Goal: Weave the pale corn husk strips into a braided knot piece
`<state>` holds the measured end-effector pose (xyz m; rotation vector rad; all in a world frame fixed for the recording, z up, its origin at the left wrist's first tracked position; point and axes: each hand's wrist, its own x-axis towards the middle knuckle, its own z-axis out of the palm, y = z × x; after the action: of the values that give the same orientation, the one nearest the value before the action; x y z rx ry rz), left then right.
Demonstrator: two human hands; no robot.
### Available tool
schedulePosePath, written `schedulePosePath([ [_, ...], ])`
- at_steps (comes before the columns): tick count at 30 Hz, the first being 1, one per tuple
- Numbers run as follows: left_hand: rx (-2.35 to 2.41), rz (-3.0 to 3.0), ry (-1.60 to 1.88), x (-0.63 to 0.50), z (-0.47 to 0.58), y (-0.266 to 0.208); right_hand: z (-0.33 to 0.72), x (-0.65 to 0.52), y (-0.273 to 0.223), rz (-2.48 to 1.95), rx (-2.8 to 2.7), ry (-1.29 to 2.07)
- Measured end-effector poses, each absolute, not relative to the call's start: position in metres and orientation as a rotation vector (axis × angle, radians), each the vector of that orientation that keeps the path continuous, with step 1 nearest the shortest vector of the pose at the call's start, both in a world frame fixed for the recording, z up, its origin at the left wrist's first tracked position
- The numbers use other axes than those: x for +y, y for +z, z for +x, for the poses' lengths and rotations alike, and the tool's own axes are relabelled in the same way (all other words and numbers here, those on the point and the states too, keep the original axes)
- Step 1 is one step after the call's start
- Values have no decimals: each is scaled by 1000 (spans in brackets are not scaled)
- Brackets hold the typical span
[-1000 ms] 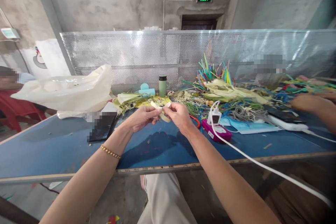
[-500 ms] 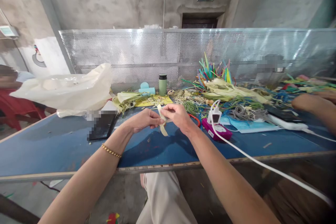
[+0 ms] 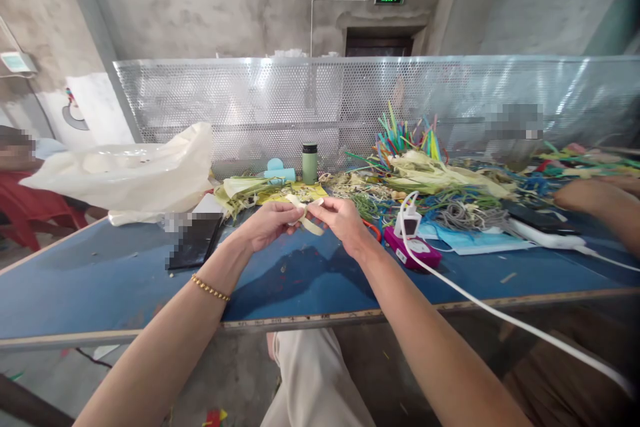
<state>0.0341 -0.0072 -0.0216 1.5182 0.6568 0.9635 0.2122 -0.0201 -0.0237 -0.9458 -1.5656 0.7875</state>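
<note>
Between my hands, a pale cream strip (image 3: pixel 313 227), which looks like corn husk, is looped and crossed above the blue table (image 3: pixel 280 293). My left hand (image 3: pixel 270 223) pinches it from the left with thumb and fingers. From the right, my right hand (image 3: pixel 343 223) pinches it too, near the crossing, with one short end poking up by the fingertips. The lower part of the loop curves below the fingers. My fingers hide part of the strip. Behind them lie a yellow sheet (image 3: pixel 280 195) with scraps on it and a bundle of pale green husks (image 3: pixel 243 190).
A purple box (image 3: pixel 413 250) with a white charger and cable (image 3: pixel 470 295) stands right of my right hand. Further right are husks (image 3: pixel 430 172), grey cord (image 3: pixel 467 215), a blue mask (image 3: pixel 487 240) and another person's arm (image 3: pixel 595 203). A green bottle (image 3: pixel 310 165) stands behind; a plastic bag (image 3: pixel 145 177) lies left.
The strip has turned from roughly upright to lying across between my hands. My left hand has risen slightly and moved closer to the right hand's fingertips.
</note>
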Motion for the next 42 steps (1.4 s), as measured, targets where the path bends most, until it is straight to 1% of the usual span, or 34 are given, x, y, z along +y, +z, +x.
schedulePosePath([
  [9,694,1595,917,-7,35,-24,213,-18,-28,-909,-1692,609],
  [17,714,1686,879,-11,37,-21,214,-11,-30,-1027,-1568,489],
  [23,635,1611,824,-13,34,-20,213,-9,-31,-1015,-1578,474],
  [27,564,1591,767,-15,33,-18,215,-9,-31,-1029,-1594,386],
  [31,623,1548,875,-11,35,-20,217,-10,-30,-1091,-1603,194],
  [35,700,1371,1117,0,36,-25,216,-15,-27,-1107,-1531,-24],
  [38,739,1286,1208,4,37,-29,210,-20,-27,-1101,-1721,65],
  [42,711,1360,1196,-1,42,-31,203,-22,-31,-1077,-1871,260],
])
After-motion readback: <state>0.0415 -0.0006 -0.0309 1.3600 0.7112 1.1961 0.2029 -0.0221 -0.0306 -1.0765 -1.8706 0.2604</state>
